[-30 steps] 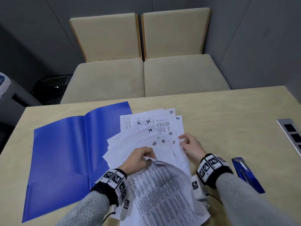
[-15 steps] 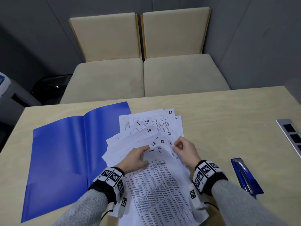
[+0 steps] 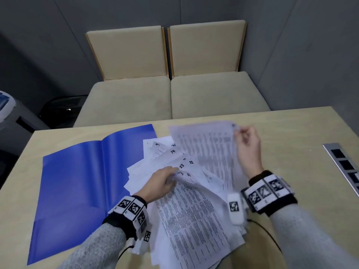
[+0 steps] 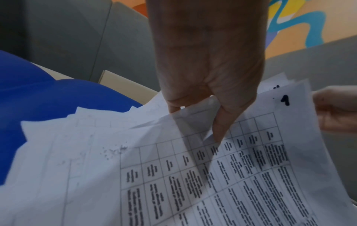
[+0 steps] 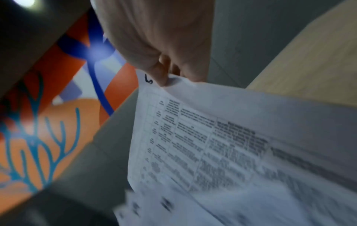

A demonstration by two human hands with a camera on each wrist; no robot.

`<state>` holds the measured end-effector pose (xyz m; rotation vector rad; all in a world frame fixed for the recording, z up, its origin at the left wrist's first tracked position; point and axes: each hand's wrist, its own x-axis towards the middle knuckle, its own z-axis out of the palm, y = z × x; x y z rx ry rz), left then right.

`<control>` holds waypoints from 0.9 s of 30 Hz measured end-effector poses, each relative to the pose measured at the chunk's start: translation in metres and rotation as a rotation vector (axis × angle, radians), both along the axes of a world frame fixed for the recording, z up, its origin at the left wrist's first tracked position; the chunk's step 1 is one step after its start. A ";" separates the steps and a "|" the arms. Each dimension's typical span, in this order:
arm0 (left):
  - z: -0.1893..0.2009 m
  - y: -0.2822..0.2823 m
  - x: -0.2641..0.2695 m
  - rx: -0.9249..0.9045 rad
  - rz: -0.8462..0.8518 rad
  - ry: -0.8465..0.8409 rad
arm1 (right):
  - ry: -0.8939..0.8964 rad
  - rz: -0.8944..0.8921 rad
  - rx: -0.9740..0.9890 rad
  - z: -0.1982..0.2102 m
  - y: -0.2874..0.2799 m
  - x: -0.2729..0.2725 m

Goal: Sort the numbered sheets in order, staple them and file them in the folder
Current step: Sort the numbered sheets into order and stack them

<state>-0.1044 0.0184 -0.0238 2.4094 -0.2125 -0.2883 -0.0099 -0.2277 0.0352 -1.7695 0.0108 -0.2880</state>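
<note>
One sheet marked 5, newly lifted clear of the fanned numbered sheets by right hand, pinched at its far corner: sorting under way. Left hand pinches pile corners mid-counter. Blue folder lies open, left.
</note>
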 end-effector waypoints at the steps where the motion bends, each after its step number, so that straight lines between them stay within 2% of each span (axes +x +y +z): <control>1: 0.003 0.000 0.000 0.003 -0.010 -0.027 | -0.055 -0.040 0.044 0.015 -0.005 0.008; 5: 0.017 -0.002 0.000 0.034 -0.052 -0.105 | -0.279 -0.228 0.333 0.069 -0.022 0.037; 7: 0.022 -0.004 0.001 0.066 -0.079 -0.129 | -0.258 -0.233 0.462 0.072 -0.024 0.045; 10: 0.030 -0.011 -0.002 0.085 -0.132 -0.188 | -0.079 -0.177 0.352 0.049 -0.015 0.040; 14: 0.034 -0.022 -0.003 0.128 -0.175 -0.283 | 0.326 0.041 0.140 -0.014 0.000 0.012; 18: 0.025 -0.027 0.004 0.154 -0.132 -0.274 | 0.699 0.269 0.116 -0.077 0.013 -0.022; 22: 0.002 -0.025 0.013 0.209 -0.055 -0.208 | 0.939 0.408 0.351 -0.103 0.026 -0.044; 24: -0.004 -0.025 0.017 0.205 -0.045 -0.135 | 0.928 0.400 0.432 -0.106 0.028 -0.048; 27: -0.007 -0.026 0.019 0.236 -0.046 -0.032 | 0.935 0.485 0.543 -0.103 0.024 -0.047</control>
